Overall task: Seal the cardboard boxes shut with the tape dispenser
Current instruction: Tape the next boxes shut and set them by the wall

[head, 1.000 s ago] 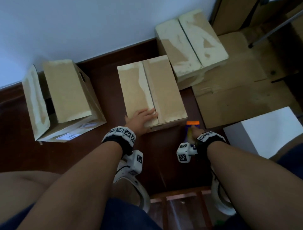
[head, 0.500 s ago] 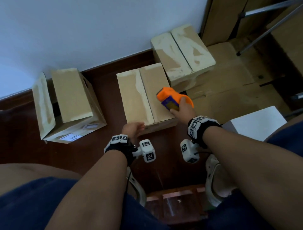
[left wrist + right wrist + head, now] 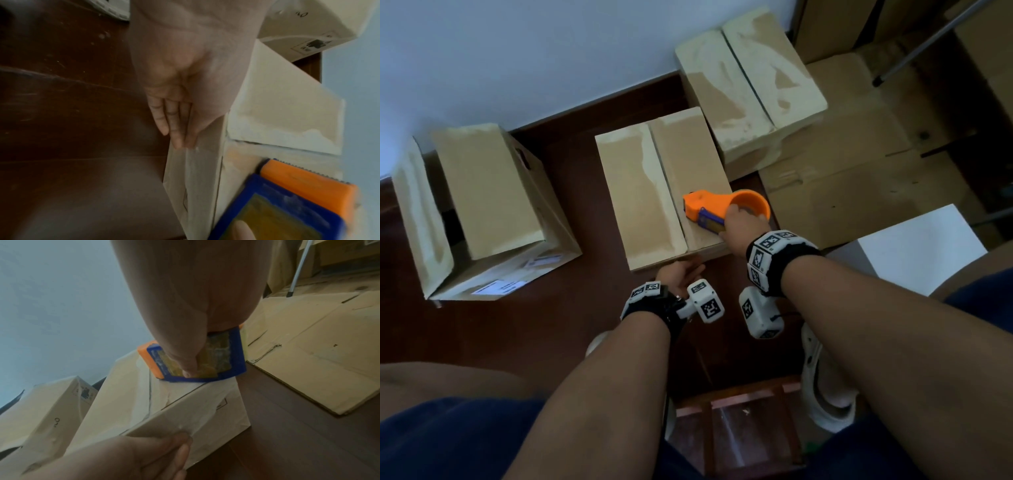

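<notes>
Gripping the orange-and-blue tape dispenser (image 3: pixel 717 211), the right hand (image 3: pixel 743 224) has its fingers curled round the tool's body, thumb pressed on the yellowish tape face in the right wrist view. The dispenser rests on the near right part of the middle box (image 3: pixel 661 192), on its right flap, just beside the centre seam. That seam runs roughly from 6 o'clock to 12 o'clock, leaning a little toward 11, away from the person, and it lies at about 9 o'clock from the dispenser's nose. I judge the coming move turns on this: the tool must shift slightly toward 9 o'clock to sit over the seam before a pull along the box's long axis.

The left hand (image 3: pixel 679 274) lies at 7 o'clock from the dispenser, fingers straight and flat against the box's near end wall, holding nothing; it looks set to steady the box.

Further out, an open box (image 3: pixel 482 205) sits at 9 o'clock and another closed box (image 3: pixel 750 89) at 1 o'clock, on the dark floor (image 3: pixel 534 325).

Hidden: the cutting edge's contact with the cardboard, and whether any tape is stuck down yet.
</notes>
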{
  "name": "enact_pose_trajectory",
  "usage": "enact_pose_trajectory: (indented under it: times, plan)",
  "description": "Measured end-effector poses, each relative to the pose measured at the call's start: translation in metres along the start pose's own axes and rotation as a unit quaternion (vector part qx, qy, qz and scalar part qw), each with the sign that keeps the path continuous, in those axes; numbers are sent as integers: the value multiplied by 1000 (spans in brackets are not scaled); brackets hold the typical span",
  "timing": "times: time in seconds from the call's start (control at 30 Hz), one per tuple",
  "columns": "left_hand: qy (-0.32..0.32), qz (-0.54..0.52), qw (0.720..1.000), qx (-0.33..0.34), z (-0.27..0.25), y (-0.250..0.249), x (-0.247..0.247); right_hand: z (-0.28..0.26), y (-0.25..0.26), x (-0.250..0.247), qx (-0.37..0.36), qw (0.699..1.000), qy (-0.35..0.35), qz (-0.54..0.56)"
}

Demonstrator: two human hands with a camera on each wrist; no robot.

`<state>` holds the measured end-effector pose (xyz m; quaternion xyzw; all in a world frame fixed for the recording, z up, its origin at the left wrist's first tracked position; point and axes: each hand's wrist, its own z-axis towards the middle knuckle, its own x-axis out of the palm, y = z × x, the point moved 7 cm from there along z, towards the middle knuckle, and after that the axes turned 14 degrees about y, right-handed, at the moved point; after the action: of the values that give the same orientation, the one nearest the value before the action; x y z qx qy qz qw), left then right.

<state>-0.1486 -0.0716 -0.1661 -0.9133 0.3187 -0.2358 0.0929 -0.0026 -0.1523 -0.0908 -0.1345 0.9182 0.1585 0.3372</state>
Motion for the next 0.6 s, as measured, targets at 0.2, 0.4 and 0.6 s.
enact_pose_trajectory:
  times: [0.2,0.4,0.6]
  plan:
    - [-27,16,999,-1,12,-2,-6,2,0,1,-3,1000,-8,-9]
    - [-131,330,933,-54,3,-20,-72,-1,0,0,1,1000,-10,1]
    - [-179,340,923,-9,-29,-43,-113,-3,-2,1,-7,1000,14,9]
